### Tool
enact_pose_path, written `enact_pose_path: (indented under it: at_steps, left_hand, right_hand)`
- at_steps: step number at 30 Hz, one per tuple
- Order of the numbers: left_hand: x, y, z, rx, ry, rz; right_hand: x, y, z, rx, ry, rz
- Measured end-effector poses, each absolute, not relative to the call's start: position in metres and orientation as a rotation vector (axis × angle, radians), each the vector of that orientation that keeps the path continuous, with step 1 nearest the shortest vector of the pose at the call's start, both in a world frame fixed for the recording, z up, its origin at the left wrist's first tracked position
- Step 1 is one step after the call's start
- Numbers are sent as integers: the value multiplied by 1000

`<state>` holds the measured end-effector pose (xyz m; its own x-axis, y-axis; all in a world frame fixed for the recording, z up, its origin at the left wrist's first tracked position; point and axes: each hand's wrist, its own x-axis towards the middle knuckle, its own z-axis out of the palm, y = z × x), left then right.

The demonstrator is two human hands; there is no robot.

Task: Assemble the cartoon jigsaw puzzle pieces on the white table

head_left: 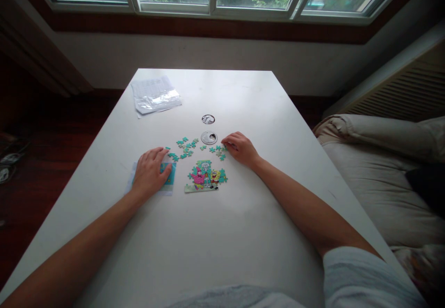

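A partly joined jigsaw puzzle (206, 177) with a pink starfish and a yellow square cartoon figure lies on the white table. Loose teal and pale green puzzle pieces (187, 150) are scattered just beyond it. My left hand (149, 171) rests open, palm down, on a blue picture sheet in clear plastic (168, 185), its fingertips close to the leftmost pieces. On the other side, my right hand (241, 148) has its fingers bent and pressed together at the right-hand group of pieces. A teal piece shows by those fingertips; whether they grip it is hidden.
Two round metal-rimmed fittings (209, 137) are set in the table beyond the pieces. Clear plastic bags with paper (155, 95) lie at the table's far left. To the right stands a beige sofa (368, 173). Behind the table's far edge are a wall and windows.
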<state>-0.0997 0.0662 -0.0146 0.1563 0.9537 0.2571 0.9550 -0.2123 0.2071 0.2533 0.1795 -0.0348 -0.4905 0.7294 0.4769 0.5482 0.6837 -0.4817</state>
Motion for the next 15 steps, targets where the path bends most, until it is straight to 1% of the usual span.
enact_pose_path:
  at_steps: [15]
  left_hand:
    - [-100,66,-16,-2387,-1980,-529]
  right_hand:
    - [253,177,-32,-997,-2187,343]
